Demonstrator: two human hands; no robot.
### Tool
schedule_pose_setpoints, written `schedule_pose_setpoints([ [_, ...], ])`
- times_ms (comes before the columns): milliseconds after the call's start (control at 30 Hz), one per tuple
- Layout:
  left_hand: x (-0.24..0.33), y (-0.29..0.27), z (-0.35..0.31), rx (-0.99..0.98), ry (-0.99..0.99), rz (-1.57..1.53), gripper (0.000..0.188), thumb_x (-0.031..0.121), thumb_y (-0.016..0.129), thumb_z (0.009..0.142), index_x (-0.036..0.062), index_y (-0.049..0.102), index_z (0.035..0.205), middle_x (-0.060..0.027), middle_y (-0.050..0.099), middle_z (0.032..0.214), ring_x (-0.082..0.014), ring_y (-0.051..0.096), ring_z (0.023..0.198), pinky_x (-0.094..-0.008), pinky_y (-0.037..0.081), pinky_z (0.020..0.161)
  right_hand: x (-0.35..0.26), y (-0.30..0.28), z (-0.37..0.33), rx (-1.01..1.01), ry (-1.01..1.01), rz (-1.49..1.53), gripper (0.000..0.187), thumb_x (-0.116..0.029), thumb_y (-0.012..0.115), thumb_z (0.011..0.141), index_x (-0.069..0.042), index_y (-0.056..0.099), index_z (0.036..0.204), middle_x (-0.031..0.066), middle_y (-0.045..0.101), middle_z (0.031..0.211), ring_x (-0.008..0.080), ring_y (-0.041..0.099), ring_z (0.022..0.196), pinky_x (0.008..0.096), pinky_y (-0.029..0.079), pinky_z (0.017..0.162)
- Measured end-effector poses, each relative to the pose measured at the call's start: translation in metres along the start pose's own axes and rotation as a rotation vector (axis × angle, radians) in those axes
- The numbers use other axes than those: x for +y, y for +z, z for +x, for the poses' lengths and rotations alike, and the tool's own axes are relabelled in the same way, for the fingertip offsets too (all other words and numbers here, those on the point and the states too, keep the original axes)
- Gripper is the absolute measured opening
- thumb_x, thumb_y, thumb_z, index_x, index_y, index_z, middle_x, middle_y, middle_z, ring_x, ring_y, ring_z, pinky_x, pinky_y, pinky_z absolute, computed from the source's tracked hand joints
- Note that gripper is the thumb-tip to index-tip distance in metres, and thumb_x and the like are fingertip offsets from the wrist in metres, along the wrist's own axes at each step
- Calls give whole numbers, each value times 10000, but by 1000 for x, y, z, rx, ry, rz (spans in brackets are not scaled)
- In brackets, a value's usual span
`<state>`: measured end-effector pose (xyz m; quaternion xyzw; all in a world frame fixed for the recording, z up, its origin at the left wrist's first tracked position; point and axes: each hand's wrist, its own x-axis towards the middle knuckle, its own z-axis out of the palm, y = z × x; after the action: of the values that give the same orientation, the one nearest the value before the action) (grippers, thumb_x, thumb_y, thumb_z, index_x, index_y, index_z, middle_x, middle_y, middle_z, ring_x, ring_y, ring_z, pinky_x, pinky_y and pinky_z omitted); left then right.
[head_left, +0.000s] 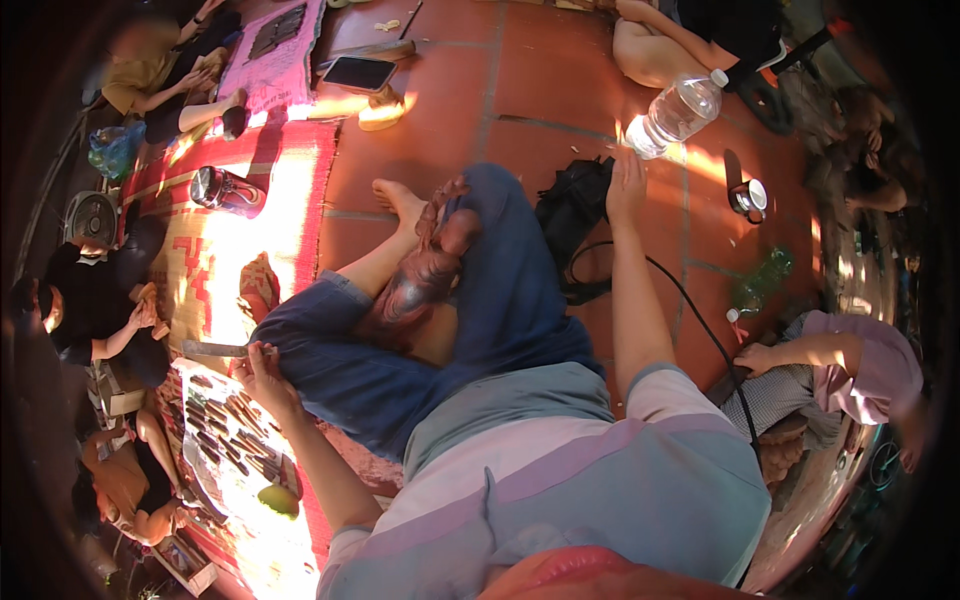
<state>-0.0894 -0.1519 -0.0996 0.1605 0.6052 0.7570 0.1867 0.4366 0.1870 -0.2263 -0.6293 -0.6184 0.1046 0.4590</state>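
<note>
A thin, flat grey metal blade (214, 349) sticks out to the left from my left hand (264, 375), its near end pinched in my fingers. Below that hand, several dark, slim carving tools (235, 425) lie in rows on a pale sheet. My right hand (627, 185) is stretched forward with straight fingers and nothing visible in it. Its fingertips are near the base of a clear plastic bottle (677, 113); I cannot tell whether they touch. A reddish-brown carved wooden figure (418, 275) rests between my crossed legs.
A black bag (577, 200) with a cable (690, 300) lies beside my right knee. A cup (747, 198) and a green bottle (765, 280) are farther right. A tumbler (226, 191) is on the red mat (325, 180); a phone (360, 73) is ahead. People sit around both sides.
</note>
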Motion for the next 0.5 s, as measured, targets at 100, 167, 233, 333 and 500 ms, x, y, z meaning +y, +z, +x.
schedule_pose_setpoints([
  [100, 0, -2, 1, 33, -8, 2, 159, 105, 620, 936, 73, 492, 1026, -70, 646, 933, -140, 642, 787, -253, 558, 673, -26, 22, 6, 77, 9, -50, 571, -383, 428, 983, 27, 432, 1381, 260, 398, 1433, 426, 303, 1367, 485, 211, 1140],
  [167, -3, 1, -4, 87, -12, -9, 157, 101, 622, 933, 74, 497, 1023, -71, 644, 929, -141, 642, 782, -247, 557, 653, -24, 41, 9, -65, -68, -300, 577, -399, 426, 982, 19, 437, 1380, 269, 399, 1430, 431, 321, 1355, 488, 227, 1135],
  [233, -1, 7, -5, 114, -52, -47, 164, 80, 638, 914, 81, 510, 1015, -65, 639, 914, -146, 643, 769, -249, 556, 653, -12, 53, 12, -123, -176, -522, 591, -432, 418, 977, 14, 456, 1362, 253, 403, 1431, 425, 351, 1339, 520, 242, 1115],
  [333, -2, 19, -10, 95, -50, -78, 167, 61, 650, 893, 80, 530, 1007, -57, 628, 894, -156, 640, 746, -273, 556, 655, -12, 57, 9, -185, -37, -604, 652, -500, 379, 970, -5, 418, 1393, 209, 378, 1462, 423, 379, 1324, 598, 245, 1078],
  [500, 5, 31, -15, 75, -30, -54, 187, 90, 666, 894, 60, 533, 1022, -54, 627, 879, -143, 631, 772, -280, 553, 693, 22, 44, 12, -287, 215, -754, 758, -619, 296, 955, -54, 327, 1460, 118, 289, 1540, 421, 359, 1348, 786, 179, 982],
])
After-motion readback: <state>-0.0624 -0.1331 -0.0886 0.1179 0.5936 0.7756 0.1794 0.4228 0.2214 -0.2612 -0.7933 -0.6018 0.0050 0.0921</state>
